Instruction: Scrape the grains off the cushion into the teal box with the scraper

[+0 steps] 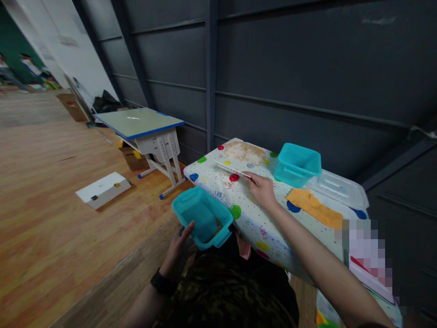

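Observation:
My left hand (180, 246) grips a teal plastic bin (196, 212) by its near side, thumb over the rim. The bin is tilted beside the table's front edge, and a small heap of brownish grains (217, 227) lies in its corner. My right hand (262, 187) is closed on the end of a thin, flat white strip (230, 168), seen nearly edge-on above the tablecloth. Beyond the strip, a patch of pale tan grains (244, 151) is spread over the far left of the table. Whether the strip touches the cloth I cannot tell.
A second teal bin (297, 166) stands at the table's back, beside a clear lid (337, 187) and an orange cloth (314, 206). The spotted tablecloth (251, 223) covers the table. A school desk (143, 122) and a white case (104, 189) are to the left; a dark wall rises behind.

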Demonstrator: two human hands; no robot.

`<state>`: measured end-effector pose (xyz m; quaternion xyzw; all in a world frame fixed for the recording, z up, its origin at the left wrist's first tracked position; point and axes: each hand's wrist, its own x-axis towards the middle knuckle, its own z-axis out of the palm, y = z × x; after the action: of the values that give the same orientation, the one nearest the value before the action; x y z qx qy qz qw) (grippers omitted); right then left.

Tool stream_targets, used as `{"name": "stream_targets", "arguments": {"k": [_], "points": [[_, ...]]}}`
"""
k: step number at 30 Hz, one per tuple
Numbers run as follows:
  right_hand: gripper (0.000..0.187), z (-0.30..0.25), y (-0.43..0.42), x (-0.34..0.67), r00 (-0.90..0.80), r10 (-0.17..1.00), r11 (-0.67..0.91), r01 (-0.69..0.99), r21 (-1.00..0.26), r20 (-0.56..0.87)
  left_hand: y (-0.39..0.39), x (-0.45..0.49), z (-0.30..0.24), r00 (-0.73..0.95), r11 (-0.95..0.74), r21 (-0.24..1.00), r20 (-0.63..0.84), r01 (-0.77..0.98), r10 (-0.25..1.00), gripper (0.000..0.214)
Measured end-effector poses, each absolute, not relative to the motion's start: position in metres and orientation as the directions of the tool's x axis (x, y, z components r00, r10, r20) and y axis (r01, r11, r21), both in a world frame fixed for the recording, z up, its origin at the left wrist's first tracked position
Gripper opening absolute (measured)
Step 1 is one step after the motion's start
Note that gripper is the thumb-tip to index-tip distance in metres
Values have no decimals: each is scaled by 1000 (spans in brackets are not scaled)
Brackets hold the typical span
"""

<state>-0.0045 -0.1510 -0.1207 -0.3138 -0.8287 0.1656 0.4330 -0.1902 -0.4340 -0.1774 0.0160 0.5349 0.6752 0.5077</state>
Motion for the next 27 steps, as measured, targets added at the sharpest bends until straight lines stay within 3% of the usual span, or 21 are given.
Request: {"name": "stream_targets", "arguments": {"k": [5,27], "points": [[35,-120,-156,-6,-471,632,775,373,-510,616,-437,-190,-179,-493,95,784,-474,-613,729,62],[29,-114,-168,2,-478,592,806,340,-485,649,-436,-191,-180,-486,136,783,-501,-607,716,70]]}}
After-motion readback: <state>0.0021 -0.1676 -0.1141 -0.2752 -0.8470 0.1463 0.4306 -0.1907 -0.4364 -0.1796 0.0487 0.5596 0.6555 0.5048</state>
